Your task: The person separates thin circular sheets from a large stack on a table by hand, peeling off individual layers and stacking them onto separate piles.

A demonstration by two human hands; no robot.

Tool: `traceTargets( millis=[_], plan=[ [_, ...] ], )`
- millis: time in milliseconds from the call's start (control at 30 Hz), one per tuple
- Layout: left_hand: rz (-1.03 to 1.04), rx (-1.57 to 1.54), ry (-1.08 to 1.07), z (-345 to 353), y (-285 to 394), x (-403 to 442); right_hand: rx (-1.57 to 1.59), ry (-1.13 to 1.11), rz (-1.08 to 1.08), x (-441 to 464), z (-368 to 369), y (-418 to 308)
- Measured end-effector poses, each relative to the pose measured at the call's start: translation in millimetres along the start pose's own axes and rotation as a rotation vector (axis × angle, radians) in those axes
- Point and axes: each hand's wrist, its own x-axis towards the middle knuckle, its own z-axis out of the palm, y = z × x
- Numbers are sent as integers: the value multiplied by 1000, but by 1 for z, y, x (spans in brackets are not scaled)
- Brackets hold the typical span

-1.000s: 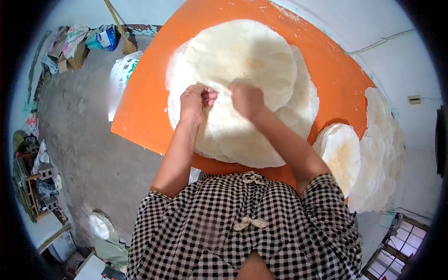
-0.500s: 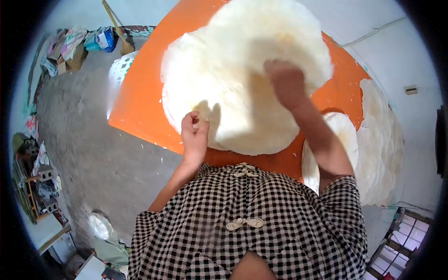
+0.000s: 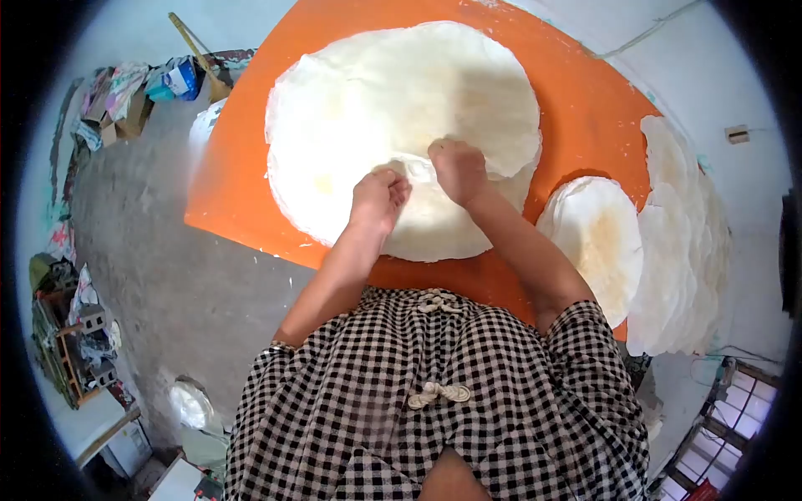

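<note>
A pile of large, thin, round pale sheets (image 3: 334, 108) lies on the orange table (image 3: 576, 108). My right hand (image 3: 459, 169) is closed in a pinch on the near edge of the top sheet, which is lifted and wrinkled there. Just left of it, my left hand (image 3: 382, 199) is over the pile with its fingers curled together beside the raised edge. Whether it grips the sheet is hidden by the fingers.
A smaller pile of round sheets (image 3: 597, 242) sits at the table's right, beside overlapping sheets (image 3: 677, 242) along the far right. A broom (image 3: 200, 54), a cardboard box (image 3: 132, 117) and bags stand at the back left on the grey floor (image 3: 200, 225).
From spread apart over the pile, my hands have come together near its middle. My right hand moved left and nearer, my left hand up and right; the sheet edge between them is now raised.
</note>
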Motion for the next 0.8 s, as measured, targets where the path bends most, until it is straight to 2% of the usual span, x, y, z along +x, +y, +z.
traceTargets(
  millis=[200, 300, 433, 500, 533, 633, 700, 733, 800],
  plan=[
    [-67, 2, 268, 8, 8, 14, 129, -58, 13, 11, -7, -3],
    [-135, 20, 194, 8, 15, 16, 156, -107, 13, 14, -7, -1],
    [-63, 32, 229, 12, 15, 18, 164, -116, 8, 14, -14, -7],
    [42, 47, 208, 16, 16, 13, 179, 60, 10, 6, -27, -19],
    [18, 60, 203, 18, 19, 10, 187, 148, 13, 3, -32, -25],
    [-41, 72, 151, 20, 31, -2, 179, 194, 31, -2, -30, -35],
    [-56, 41, 62, 16, 36, -7, 145, -41, 56, 5, -6, -20],
    [-30, 82, -52, 7, 37, -11, 128, -156, 65, 17, -4, -13],
    [89, 284, 119, -11, 40, -31, 249, -393, 166, 49, -28, 13]
  ],
)
